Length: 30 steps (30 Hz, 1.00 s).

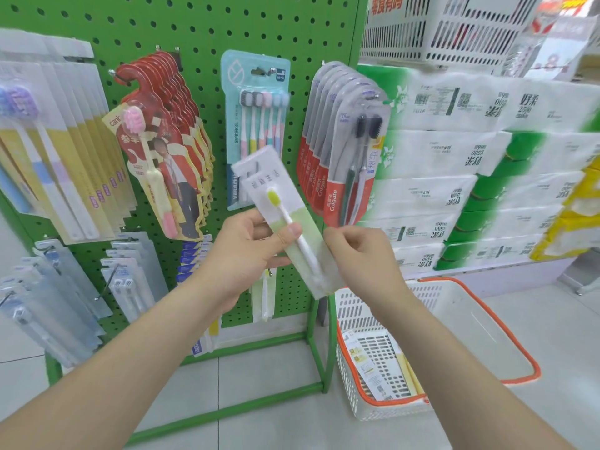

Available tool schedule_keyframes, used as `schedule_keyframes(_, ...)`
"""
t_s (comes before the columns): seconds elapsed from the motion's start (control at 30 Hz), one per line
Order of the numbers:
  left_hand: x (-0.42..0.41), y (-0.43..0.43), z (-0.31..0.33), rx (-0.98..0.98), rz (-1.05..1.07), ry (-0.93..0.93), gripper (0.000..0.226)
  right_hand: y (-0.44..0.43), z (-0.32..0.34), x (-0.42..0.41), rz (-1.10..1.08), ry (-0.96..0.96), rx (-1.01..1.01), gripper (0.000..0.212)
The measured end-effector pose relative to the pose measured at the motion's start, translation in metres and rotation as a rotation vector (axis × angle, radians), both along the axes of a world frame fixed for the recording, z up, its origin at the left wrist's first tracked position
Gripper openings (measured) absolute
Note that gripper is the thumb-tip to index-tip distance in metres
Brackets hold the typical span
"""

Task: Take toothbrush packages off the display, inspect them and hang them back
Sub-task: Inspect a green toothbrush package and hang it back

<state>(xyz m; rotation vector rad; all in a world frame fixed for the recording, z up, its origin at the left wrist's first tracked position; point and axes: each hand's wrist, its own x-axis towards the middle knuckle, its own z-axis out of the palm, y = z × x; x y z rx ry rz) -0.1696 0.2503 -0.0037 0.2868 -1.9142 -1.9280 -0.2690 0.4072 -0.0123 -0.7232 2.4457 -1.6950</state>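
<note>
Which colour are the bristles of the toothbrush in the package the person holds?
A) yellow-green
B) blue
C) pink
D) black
A: the toothbrush in the package that the left hand and right hand hold has yellow-green bristles on a white handle.

**One head-worn view, angled down**

A single wide-angle camera on the person's head faces the green pegboard rack (194,30) at 12 o'clock. The left hand (240,254) and right hand (360,254) hold a toothbrush package (276,190) close to the lens at centre. A white basket (354,316) lies lower, at 4 o'clock.
</note>
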Motion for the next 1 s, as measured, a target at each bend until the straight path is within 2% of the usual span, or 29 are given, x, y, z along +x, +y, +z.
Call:
schedule_keyframes(0.07, 0.0, 0.001, -0.003, -0.097, -0.01, -0.017, 0.022, -0.004, 0.005, 0.007, 0.101, 0.03, -0.154, 0.025)
schedule_keyframes(0.17, -0.002, 0.001, -0.009, -0.269, -0.02, -0.066, 0.022, -0.007, 0.005, 0.012, 0.139, 0.127, -0.285, 0.012)
schedule_keyframes(0.27, -0.004, 0.003, -0.013, -0.368, -0.063, -0.107, 0.02, -0.008, 0.006, 0.013, 0.102, 0.162, -0.364, 0.022)
schedule_keyframes(0.33, -0.005, 0.005, -0.015, -0.387, -0.081, -0.117, 0.023, -0.007, 0.007, 0.011, 0.083, 0.171, -0.372, 0.02)
schedule_keyframes(0.5, -0.006, 0.01, -0.011, -0.304, 0.029, -0.022, 0.021, -0.008, 0.003, 0.007, 0.066, 0.158, -0.333, 0.021)
schedule_keyframes(0.6, -0.006, 0.009, -0.01, -0.328, 0.05, 0.01, 0.02, -0.009, 0.0, 0.006, 0.066, 0.111, -0.341, 0.011)
schedule_keyframes(0.77, -0.004, 0.012, -0.009, -0.405, 0.022, -0.028, 0.022, -0.005, 0.0, 0.003, 0.071, 0.128, -0.347, 0.015)
schedule_keyframes(0.87, -0.005, 0.003, -0.01, -0.449, 0.062, -0.129, 0.021, -0.006, -0.005, -0.001, 0.063, 0.162, -0.218, 0.018)
schedule_keyframes(1.0, -0.005, -0.022, -0.012, -0.569, 0.269, -0.231, 0.027, -0.01, -0.015, -0.007, 0.089, 0.142, -0.009, 0.016)
